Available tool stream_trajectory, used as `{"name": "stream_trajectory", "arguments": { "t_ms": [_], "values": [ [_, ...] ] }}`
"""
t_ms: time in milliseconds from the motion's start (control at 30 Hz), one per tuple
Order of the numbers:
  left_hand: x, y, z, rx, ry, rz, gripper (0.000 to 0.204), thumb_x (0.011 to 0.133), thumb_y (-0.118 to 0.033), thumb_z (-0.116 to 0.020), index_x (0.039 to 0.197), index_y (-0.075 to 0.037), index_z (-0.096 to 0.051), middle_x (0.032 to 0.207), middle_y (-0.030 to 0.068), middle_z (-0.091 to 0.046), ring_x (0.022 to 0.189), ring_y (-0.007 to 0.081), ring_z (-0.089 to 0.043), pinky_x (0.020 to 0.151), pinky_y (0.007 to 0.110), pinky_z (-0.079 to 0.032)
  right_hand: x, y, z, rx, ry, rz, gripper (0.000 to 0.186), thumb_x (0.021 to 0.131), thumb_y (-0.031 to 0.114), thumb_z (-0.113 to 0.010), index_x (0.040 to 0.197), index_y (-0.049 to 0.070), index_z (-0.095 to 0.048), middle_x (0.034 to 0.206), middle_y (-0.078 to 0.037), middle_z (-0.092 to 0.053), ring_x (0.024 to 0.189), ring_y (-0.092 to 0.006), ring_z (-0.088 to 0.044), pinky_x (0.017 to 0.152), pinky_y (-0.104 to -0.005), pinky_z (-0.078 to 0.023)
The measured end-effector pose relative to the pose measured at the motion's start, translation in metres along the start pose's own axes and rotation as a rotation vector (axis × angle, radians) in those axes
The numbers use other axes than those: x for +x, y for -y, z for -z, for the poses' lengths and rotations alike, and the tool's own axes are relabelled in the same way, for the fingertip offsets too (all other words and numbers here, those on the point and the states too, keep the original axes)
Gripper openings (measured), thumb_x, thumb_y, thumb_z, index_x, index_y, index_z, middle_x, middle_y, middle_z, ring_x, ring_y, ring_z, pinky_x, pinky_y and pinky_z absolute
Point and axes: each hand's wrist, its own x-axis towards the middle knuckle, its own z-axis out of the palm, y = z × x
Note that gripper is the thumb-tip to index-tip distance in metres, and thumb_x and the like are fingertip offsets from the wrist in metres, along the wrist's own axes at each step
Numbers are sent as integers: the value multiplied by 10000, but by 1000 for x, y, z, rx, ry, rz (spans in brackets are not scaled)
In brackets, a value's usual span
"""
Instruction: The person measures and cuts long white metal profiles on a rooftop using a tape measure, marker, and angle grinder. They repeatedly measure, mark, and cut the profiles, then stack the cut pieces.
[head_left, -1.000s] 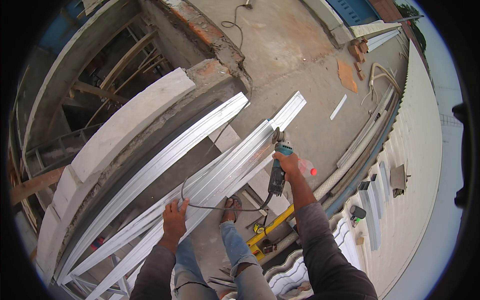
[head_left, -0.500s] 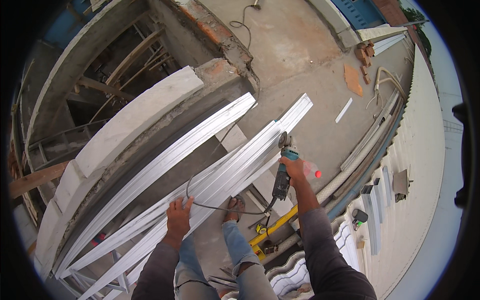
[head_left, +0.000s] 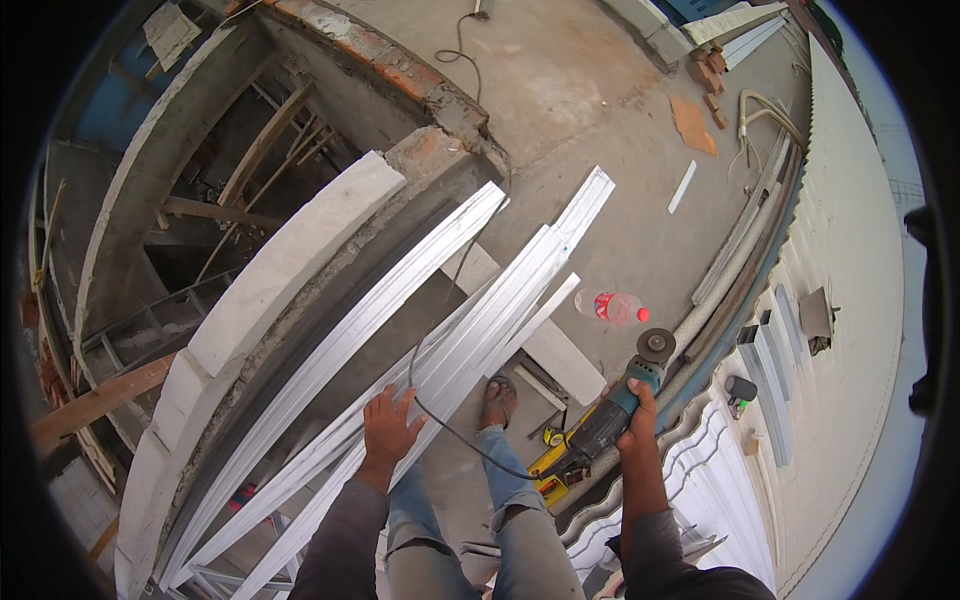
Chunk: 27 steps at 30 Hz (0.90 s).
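Observation:
My right hand [head_left: 636,415] grips a teal and black angle grinder [head_left: 620,405] by its body, its disc [head_left: 656,346] toward the upper right. The grinder's black cord [head_left: 459,438] runs left past my left hand [head_left: 390,425], which rests with fingers spread on long silver metal channels [head_left: 490,330] beside the cord. Below the grinder lie a yellow spirit level [head_left: 550,458] and a yellow tape measure [head_left: 554,436], partly hidden. A clear plastic bottle [head_left: 610,306] with a red cap lies just beyond the channels.
A white block ledge [head_left: 280,260] edges an open pit with wooden planks [head_left: 100,395] on the left. White tiles [head_left: 563,361] lie under the channels near my sandalled foot [head_left: 497,398]. Pipes [head_left: 737,255] and corrugated white sheeting [head_left: 840,250] line the right; bricks [head_left: 712,75] lie at the back.
My right hand has moved right and down with the grinder, uncovering the bottle. My left hand has shifted slightly right. The view has turned a little.

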Motion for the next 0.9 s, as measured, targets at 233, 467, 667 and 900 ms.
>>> {"name": "stream_trajectory", "arguments": {
  "t_ms": [233,467,667,900],
  "values": [
    [69,-36,26,-108,100,151,394,1041,-312,-662,1362,-93,-603,1247,121,-692,979,296,-722,885,457,-561,-69,13,22,129,-65,52,437,842,330,-736,1094,-10,-632,922,-184,-700,810,-327,-706,799,-447,-615],
    [128,-168,72,-1731,218,856,518,1140,-339,-496,1524,4,-437,1317,172,-660,1002,201,-694,737,334,-579,-105,41,34,359,70,130,458,851,347,-729,1100,-24,-628,941,-186,-698,792,-323,-700,791,-455,-613],
    [216,-296,141,-1532,59,222,596,1112,-163,-507,1630,47,-301,1264,130,-678,749,50,-544,639,220,-503,-121,76,75,433,-16,280,430,886,333,-721,1106,-22,-620,966,-165,-680,850,-301,-705,826,-445,-623],
    [257,-494,179,-1561,179,-401,574,1137,-250,-489,1636,-14,-334,1252,107,-704,697,33,-491,644,208,-489,-118,139,137,636,86,548,421,941,321,-716,1149,-24,-594,1018,-162,-665,947,-275,-690,902,-423,-618]
  ]
}}
